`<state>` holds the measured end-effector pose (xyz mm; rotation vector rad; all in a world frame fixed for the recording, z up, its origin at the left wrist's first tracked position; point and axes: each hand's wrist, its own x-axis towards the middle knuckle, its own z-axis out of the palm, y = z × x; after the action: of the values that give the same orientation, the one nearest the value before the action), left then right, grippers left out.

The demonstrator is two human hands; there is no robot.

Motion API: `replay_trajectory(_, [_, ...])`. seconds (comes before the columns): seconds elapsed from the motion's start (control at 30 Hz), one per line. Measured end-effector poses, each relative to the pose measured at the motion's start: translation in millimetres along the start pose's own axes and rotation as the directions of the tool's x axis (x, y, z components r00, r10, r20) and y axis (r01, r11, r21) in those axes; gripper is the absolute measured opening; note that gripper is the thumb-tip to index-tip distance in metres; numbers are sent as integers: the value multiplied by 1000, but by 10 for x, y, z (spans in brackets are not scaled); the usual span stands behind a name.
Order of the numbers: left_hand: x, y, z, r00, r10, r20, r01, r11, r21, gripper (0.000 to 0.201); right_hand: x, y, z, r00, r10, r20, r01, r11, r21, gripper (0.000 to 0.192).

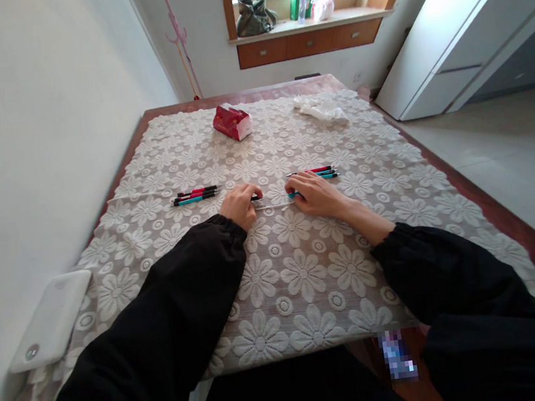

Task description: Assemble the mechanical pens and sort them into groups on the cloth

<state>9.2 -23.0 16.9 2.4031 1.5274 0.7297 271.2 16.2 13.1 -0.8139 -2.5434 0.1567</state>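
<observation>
My left hand (241,205) is closed, with the short dark end of a pen (256,197) showing at its fingertips. Across from it, my right hand (316,194) curls its fingers around a teal pen (292,194), of which only a bit shows. A thin white strip (274,206) runs between the two hands at the tablecloth; I cannot make out what it is. To the left lie several pens (195,195) in red, black and teal. More red and teal pens (327,173) lie just behind my right hand, partly covered by it.
The table has a lace flower tablecloth (301,275). Toward its far side are a red tissue pack (232,122) and a crumpled clear plastic bag (322,112). A white device (51,320) rests at the left edge by the wall. Beyond stands a windowsill (284,27) with bags.
</observation>
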Motion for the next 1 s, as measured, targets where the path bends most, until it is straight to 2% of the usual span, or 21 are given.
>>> replay_trajectory(0.13, [-1,7,-9,1000,19,7,-19,1000,23,37,6,-80,-43,998,-58,-24,58,998,28,27])
replay_trajectory(0.27, [-14,31,-13,999,44,11,-44,999,16,27,11,-165,-22,992,-125,14,123,989,77,15])
replay_trajectory(0.47, [-27,60,-20,998,58,4,-58,998,7,20,12,-136,12,994,-105,27,103,991,89,7])
replay_trajectory(0.63, [-20,27,0,998,52,-21,-52,998,-23,15,-1,-49,-32,992,-118,37,115,990,82,14])
replay_trajectory(0.77, [-17,-7,12,998,54,-15,-55,998,-26,21,-16,-29,-48,989,-140,47,135,986,99,10])
replay_trajectory(1.0, [-27,-12,5,998,59,2,-59,998,-2,24,-27,-31,-73,986,-155,60,149,984,92,18])
